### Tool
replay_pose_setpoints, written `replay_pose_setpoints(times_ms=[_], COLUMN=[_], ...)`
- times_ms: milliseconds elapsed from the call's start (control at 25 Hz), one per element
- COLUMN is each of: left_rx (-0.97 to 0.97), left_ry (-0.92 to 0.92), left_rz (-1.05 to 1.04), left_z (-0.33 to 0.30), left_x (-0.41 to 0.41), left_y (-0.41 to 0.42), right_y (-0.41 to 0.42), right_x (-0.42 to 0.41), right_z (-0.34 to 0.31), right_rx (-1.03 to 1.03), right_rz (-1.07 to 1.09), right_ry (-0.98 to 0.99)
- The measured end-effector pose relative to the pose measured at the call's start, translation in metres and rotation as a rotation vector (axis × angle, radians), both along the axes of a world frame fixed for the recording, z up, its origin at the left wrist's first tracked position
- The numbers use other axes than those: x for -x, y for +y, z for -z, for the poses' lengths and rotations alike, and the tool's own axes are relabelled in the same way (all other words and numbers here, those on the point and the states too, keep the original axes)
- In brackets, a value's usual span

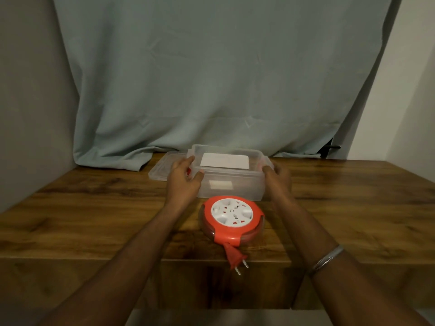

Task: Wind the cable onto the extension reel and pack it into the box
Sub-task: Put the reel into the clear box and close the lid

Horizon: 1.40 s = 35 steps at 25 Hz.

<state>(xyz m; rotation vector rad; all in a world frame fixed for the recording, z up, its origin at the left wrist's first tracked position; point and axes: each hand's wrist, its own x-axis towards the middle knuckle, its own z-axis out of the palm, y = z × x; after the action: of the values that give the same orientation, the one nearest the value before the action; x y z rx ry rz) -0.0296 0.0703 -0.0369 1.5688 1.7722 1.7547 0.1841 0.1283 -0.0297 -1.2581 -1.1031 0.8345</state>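
Packing step: I hold the box.
My left hand [184, 176] and right hand [277, 177] clasp the box [231, 184] sides, fingers curled on it; wound reel [231, 218] at 6 o'clock on the bench [94, 208], to lift inside next.

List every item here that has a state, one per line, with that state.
Box: open, lid off, upright on the table, a white card inside.
Lid: off, lying flat left of the box.
Reel: cable wound in, lying flat, outside the box.
Plug: unplugged, sticking out over the table edge.
Left hand: gripping the box's left end.
Right hand: gripping the box's right end.
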Motion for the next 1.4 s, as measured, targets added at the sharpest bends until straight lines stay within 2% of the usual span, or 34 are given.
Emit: replay_pose_setpoints(times_ms=[160,280,440,600,640,720,760,840,920,1040,1160,1240,1320,1400], left_rx=[-0.023,0.042,0.117,0.159,0.216,0.421,0.493,0.536,0.518,0.403,0.206,-0.005,-0.138,-0.079], left_ry=[0.000,0.020,-0.075,0.028,0.083,0.226,0.286,0.289,0.204,0.081,-0.074,-0.186,-0.149,-0.079], left_rz=[0.002,0.015,0.060,-0.122,-0.113,0.001,0.059,0.112,0.122,0.168,0.209,0.147,0.001,-0.025], left_z=[0.001,0.004,0.009,0.011,0.012,0.015,0.017,0.015,0.013,0.012,0.001,-0.006,-0.003,0.009], left_x=[-0.007,-0.007,-0.012,-0.014,-0.013,-0.012,-0.011,-0.011,-0.008,-0.004,-0.004,-0.006,-0.007,-0.011], left_y=[0.001,0.004,-0.006,-0.030,-0.037,-0.047,-0.049,-0.051,-0.052,-0.055,-0.052,-0.045,-0.031,-0.017], right_y=[0.005,0.007,0.005,-0.029,-0.035,-0.041,-0.043,-0.046,-0.050,-0.056,-0.055,-0.048,-0.038,-0.019], right_x=[-0.007,-0.010,-0.008,-0.013,-0.018,-0.024,-0.026,-0.026,-0.023,-0.025,-0.031,-0.032,-0.030,-0.023], right_z=[-0.002,-0.004,-0.003,0.005,0.008,0.009,0.007,0.005,0.004,0.004,-0.019,-0.047,-0.084,-0.122], right_rx=[0.048,0.029,0.051,-0.099,-0.093,0.122,0.239,0.343,0.366,0.392,0.290,0.150,-0.005,-0.131], right_rz=[0.058,0.081,0.082,0.318,0.279,0.029,-0.110,-0.287,-0.352,-0.435,-0.473,-0.447,-0.392,-0.350], right_ry=[-0.035,-0.109,-0.220,-0.559,-0.676,-0.867,-0.875,-0.730,-0.562,-0.177,-0.135,-0.081,-0.078,-0.133])
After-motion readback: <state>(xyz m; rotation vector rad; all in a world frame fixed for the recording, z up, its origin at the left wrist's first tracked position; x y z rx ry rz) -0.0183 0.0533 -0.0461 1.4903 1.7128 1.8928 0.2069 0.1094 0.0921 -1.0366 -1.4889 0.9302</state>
